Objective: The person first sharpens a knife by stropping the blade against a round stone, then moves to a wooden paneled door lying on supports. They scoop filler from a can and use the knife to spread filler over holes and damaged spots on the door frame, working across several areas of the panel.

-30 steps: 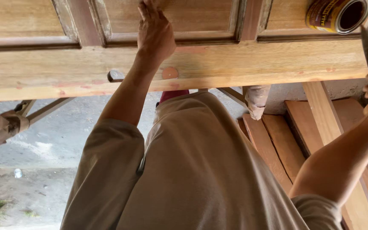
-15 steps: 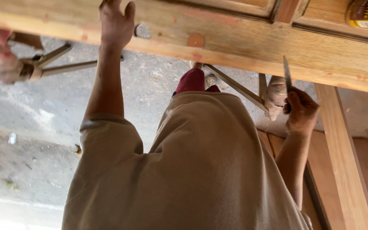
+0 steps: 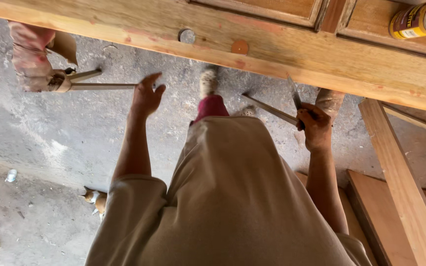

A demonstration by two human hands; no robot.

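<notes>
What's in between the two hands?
In the head view, between the open left hand and the right hand, which grips a thin metal blade, show the person's foot, dark-red trouser leg and beige shirt.

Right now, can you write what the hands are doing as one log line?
left hand: open, in the air, off the wooden door | right hand: gripping a flat metal blade by the door edge | can: lying on the door
</notes>
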